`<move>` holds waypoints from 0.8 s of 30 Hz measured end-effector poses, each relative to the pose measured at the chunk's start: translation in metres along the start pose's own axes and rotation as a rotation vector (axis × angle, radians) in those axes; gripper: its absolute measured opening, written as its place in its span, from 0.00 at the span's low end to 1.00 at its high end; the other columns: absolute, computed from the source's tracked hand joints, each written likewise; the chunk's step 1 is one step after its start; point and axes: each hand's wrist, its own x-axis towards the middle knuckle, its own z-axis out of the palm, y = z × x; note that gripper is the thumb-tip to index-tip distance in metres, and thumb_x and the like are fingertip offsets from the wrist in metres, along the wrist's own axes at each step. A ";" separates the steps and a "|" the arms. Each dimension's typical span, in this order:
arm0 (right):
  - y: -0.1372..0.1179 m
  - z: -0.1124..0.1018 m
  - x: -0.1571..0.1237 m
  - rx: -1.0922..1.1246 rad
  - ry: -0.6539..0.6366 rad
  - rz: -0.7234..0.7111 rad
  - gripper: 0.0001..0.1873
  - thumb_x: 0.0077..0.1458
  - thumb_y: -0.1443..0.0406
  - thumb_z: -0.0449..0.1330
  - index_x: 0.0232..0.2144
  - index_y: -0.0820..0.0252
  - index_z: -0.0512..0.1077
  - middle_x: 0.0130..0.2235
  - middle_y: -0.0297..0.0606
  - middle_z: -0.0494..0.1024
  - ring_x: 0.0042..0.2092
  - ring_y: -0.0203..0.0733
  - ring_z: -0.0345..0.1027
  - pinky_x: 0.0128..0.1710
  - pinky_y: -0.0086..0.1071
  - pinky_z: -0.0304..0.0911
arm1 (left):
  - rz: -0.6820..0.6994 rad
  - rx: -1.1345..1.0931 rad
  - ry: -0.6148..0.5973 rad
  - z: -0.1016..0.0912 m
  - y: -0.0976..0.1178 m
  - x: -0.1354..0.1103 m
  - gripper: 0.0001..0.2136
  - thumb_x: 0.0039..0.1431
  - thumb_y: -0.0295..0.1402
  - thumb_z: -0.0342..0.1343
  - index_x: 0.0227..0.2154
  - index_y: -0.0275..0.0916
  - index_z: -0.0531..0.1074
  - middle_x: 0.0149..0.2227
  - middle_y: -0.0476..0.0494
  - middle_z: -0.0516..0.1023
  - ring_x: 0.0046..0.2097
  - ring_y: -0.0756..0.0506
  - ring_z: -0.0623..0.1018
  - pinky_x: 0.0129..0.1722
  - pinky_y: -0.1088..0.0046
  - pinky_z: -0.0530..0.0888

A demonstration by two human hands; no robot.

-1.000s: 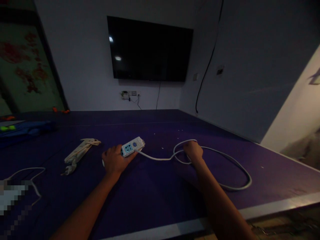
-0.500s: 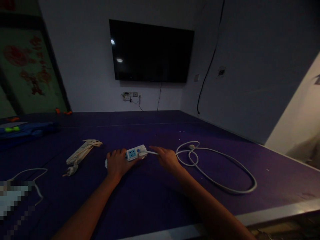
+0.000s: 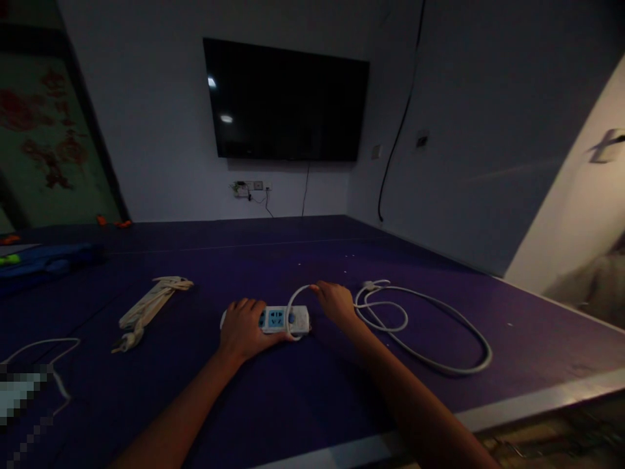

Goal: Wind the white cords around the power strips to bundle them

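Observation:
A white power strip (image 3: 301,318) with blue sockets lies on the purple surface in front of me. My left hand (image 3: 243,327) grips its left part, covering that end, with the thumb along the near edge. The strip's white cord (image 3: 291,301) loops up and over its right part. My right hand (image 3: 336,303) pinches this cord just right of the strip and above the surface. Beyond that hand, the rest of the cord lies in loose loops, with a plug (image 3: 369,285) near the top of them.
Left of my hands lies a second power strip (image 3: 146,306) wrapped in its own cord. A thin white cable (image 3: 58,378) and blue cloth (image 3: 63,258) are farther left. The surface has a pale front edge (image 3: 537,398). A television (image 3: 288,101) hangs on the back wall.
My right hand has lifted the cord, bending it from a straight run into an arch over the strip. The strip has turned more level and sits slightly nearer and farther right in view.

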 end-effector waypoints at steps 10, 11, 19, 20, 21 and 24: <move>-0.001 0.019 0.007 0.007 -0.103 0.042 0.27 0.64 0.53 0.38 0.38 0.59 0.73 0.38 0.46 0.78 0.40 0.45 0.73 0.32 0.29 0.57 | 0.017 -0.160 0.007 -0.006 0.008 0.003 0.31 0.29 0.63 0.57 0.32 0.43 0.72 0.35 0.42 0.77 0.40 0.39 0.73 0.40 0.64 0.65; -0.002 0.019 0.007 0.009 -0.116 0.042 0.27 0.64 0.53 0.38 0.38 0.59 0.73 0.38 0.46 0.78 0.40 0.45 0.73 0.32 0.29 0.58 | 0.004 -0.150 0.017 -0.007 0.008 0.003 0.31 0.29 0.63 0.57 0.32 0.42 0.72 0.35 0.42 0.77 0.40 0.39 0.73 0.40 0.65 0.64; -0.014 0.026 0.001 0.032 -0.206 -0.047 0.14 0.57 0.61 0.52 0.39 0.60 0.75 0.40 0.49 0.78 0.43 0.48 0.72 0.37 0.30 0.61 | -0.170 -0.160 0.134 -0.006 0.009 0.002 0.32 0.34 0.64 0.54 0.33 0.41 0.72 0.34 0.42 0.77 0.38 0.40 0.75 0.37 0.66 0.65; -0.018 0.027 0.000 0.024 -0.219 -0.047 0.14 0.57 0.62 0.52 0.38 0.61 0.75 0.40 0.49 0.78 0.43 0.49 0.72 0.37 0.30 0.61 | -0.198 -0.170 0.137 -0.005 0.009 0.002 0.31 0.35 0.63 0.53 0.33 0.40 0.72 0.33 0.42 0.77 0.37 0.40 0.75 0.36 0.66 0.65; -0.022 0.028 -0.001 0.016 -0.230 -0.050 0.14 0.57 0.62 0.52 0.38 0.62 0.75 0.40 0.50 0.78 0.43 0.49 0.72 0.37 0.31 0.61 | -0.230 -0.176 0.140 -0.005 0.009 0.003 0.31 0.36 0.63 0.53 0.33 0.40 0.72 0.32 0.42 0.77 0.36 0.41 0.75 0.35 0.67 0.65; -0.034 0.029 -0.005 -0.010 -0.241 -0.126 0.18 0.60 0.61 0.47 0.40 0.62 0.74 0.41 0.50 0.78 0.42 0.48 0.73 0.38 0.32 0.62 | -0.325 -0.166 0.156 -0.005 0.006 0.004 0.31 0.38 0.64 0.51 0.33 0.40 0.72 0.31 0.41 0.77 0.35 0.41 0.75 0.34 0.68 0.65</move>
